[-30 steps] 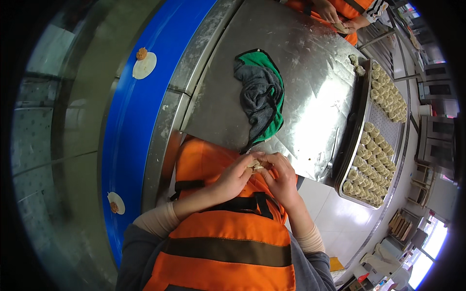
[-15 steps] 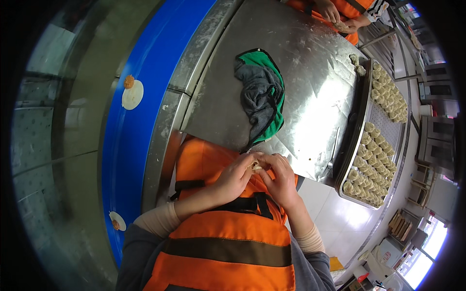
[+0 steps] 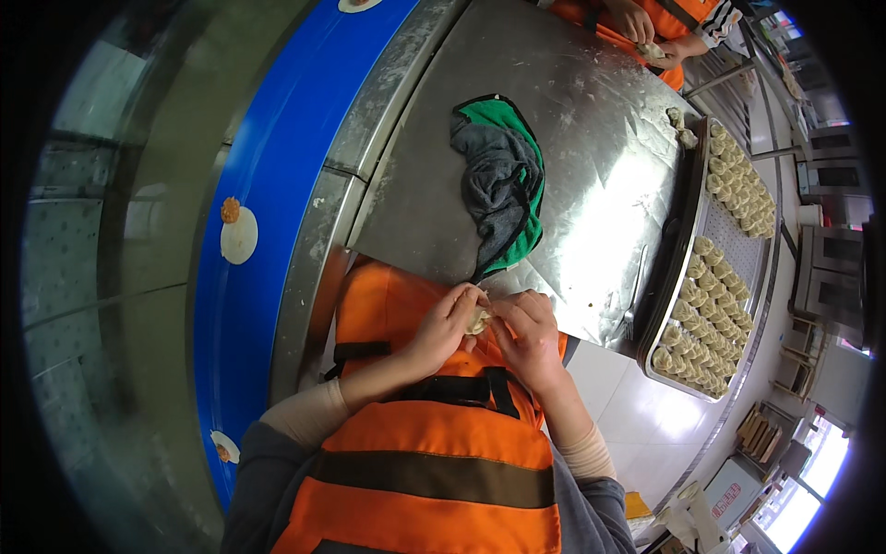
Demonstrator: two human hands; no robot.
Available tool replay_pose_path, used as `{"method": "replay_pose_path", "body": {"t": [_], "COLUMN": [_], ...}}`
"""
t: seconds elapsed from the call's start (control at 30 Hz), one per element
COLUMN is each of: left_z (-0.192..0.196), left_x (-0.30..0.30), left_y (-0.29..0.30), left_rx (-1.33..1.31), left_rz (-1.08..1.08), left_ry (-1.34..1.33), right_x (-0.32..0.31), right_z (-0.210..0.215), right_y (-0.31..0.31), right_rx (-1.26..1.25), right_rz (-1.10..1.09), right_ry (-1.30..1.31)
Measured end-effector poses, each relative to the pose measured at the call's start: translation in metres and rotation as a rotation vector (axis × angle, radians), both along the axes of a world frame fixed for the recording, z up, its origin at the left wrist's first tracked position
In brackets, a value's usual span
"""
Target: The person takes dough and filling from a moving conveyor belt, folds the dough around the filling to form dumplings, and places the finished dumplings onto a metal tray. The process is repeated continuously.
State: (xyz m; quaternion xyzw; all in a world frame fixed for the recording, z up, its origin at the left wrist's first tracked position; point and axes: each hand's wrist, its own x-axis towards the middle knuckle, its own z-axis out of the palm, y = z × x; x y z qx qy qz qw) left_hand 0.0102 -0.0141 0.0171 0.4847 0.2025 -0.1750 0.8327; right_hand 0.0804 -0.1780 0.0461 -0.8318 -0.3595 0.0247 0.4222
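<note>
Both my hands are together over the near edge of the metal table (image 3: 406,198), in front of my orange apron. A small pale dumpling (image 3: 478,321) sits between them, its wrapper gathered around the filling. My left hand (image 3: 445,323) is closed around its left side, thumb and fingers pressed in. From the other side my right hand (image 3: 528,334) pinches the dumpling's edge with bent fingers. The fingers partly hide the dumpling. Just beyond my hands lies a crumpled grey and green cloth (image 3: 503,180).
On the left runs a blue conveyor belt (image 3: 277,175) carrying a round wrapper (image 3: 239,238) with a lump of filling (image 3: 230,210). A tray (image 3: 715,222) of dumplings stands at right, near a fork (image 3: 629,319). A co-worker's hands (image 3: 635,23) hold a dumpling (image 3: 652,52) at the far end.
The wrappers on the belt have moved nearer to me, and another has come into view at the far end. My hands have shifted their fingers, showing more of the dumpling.
</note>
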Motion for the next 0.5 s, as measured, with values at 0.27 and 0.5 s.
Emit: {"method": "replay_pose_path", "body": {"t": [0.27,0.5], "left_z": [0.009,-0.012], "left_x": [0.002,0.007], "left_y": [-0.002,-0.008], "left_rx": [0.036,0.416], "left_rz": [0.015,0.078], "left_ry": [-0.029,-0.379], "right_x": [0.005,0.000], "right_z": [0.014,0.007], "right_y": [0.000,0.002], "right_rx": [-0.056,0.003], "right_rz": [0.060,0.071], "right_ry": [-0.147,-0.084]}}
